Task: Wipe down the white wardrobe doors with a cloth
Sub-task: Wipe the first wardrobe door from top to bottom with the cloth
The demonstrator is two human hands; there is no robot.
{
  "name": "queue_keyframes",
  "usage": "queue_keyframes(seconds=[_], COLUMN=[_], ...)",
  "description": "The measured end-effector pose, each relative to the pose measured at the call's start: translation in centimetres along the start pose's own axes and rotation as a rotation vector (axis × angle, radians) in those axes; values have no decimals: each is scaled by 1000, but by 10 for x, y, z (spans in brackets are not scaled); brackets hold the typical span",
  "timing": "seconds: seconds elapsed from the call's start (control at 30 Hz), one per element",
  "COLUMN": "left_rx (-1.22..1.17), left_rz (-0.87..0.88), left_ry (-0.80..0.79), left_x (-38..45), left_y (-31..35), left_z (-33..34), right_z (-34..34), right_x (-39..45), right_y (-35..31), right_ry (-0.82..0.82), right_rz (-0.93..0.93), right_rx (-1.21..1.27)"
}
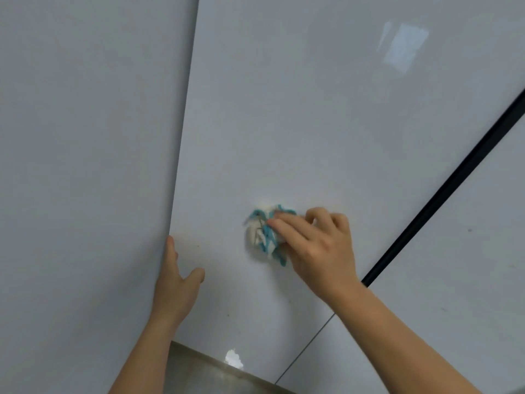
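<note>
A glossy white wardrobe door [284, 123] fills the middle of the view. My right hand [315, 245] presses a bunched white-and-teal cloth [262, 233] flat against it, fingers spread over the cloth. Another white door [85, 166] stands open on the left. My left hand [174, 282] grips that door's edge, with the fingers hidden behind the edge and the thumb resting on the middle door.
A black vertical strip [454, 180] separates the middle door from a further white panel [454, 294] on the right, which carries a few small dark specks. A thin seam [306, 348] runs below it. The grey floor [204, 373] shows at the bottom.
</note>
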State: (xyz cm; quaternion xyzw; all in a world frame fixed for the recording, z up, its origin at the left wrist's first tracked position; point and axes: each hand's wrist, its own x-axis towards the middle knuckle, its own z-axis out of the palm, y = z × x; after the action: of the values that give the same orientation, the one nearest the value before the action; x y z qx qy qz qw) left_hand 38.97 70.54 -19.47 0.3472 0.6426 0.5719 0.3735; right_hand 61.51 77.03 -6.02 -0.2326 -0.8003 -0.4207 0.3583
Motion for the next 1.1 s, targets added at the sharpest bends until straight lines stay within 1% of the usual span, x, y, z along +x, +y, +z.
queue_keyframes(seconds=[0.03,0.07,0.13,0.2,0.23,0.3,0.37,0.47,0.53,0.57,0.6,0.63,0.7,0.73,0.77,0.8,0.83,0.9,0.97,1.03,1.07,1.1], left_rx=[4,13,26,24,16,7,4,22,31,31,31,40,67,81,78,80,74,62,59,57,54,53], left_rz=[5,12,19,12,8,5,-5,-15,-8,-1,7,12,16,15,22,12,1,-5,-7,-1,2,4], left_ry=[-6,-13,-18,-13,-9,-19,-30,-6,3,-2,-8,-20,-27,-28,-24,-27,-28,-23,-16,-20,-20,-22], left_x=[1,2,4,3,2,1,0,0,-3,-5,-6,-7,-4,-4,-3,-4,-5,-7,-6,-5,-3,-2], left_y=[-1,-2,-2,-1,0,1,0,1,4,6,7,4,0,-4,-3,-6,-6,-5,-5,-6,-6,-8], left_z=[-1,-1,0,2,3,2,-3,-7,-7,-6,-6,-5,-2,0,0,3,5,8,10,9,8,7], right_z=[-5,-11,-19,-17,-13,-3,6,9,2,-4,-10,-18,-31,-32,-30,-25,-18,2,12,12,7,0], right_x=[10,20,34,31,24,2,-20,-46,-47,-40,-26,-13,15,20,23,16,4,-38,-69,-70,-61,-51], right_y=[10,21,37,32,26,11,1,-7,0,9,21,32,57,61,59,45,31,-1,-21,-15,-6,5], right_ry=[33,71,137,183,185,172,115,-11,-72,-68,-30,28,152,209,259,249,198,42,-88,-111,-84,-31], right_rz=[19,76,236,355,368,349,292,108,-18,-48,-46,17,237,350,421,450,423,243,72,-21,-37,-13], right_rx=[-32,-64,-95,-64,-38,-7,18,23,-1,-18,-49,-90,-145,-134,-106,-58,-10,43,36,17,0,-36])
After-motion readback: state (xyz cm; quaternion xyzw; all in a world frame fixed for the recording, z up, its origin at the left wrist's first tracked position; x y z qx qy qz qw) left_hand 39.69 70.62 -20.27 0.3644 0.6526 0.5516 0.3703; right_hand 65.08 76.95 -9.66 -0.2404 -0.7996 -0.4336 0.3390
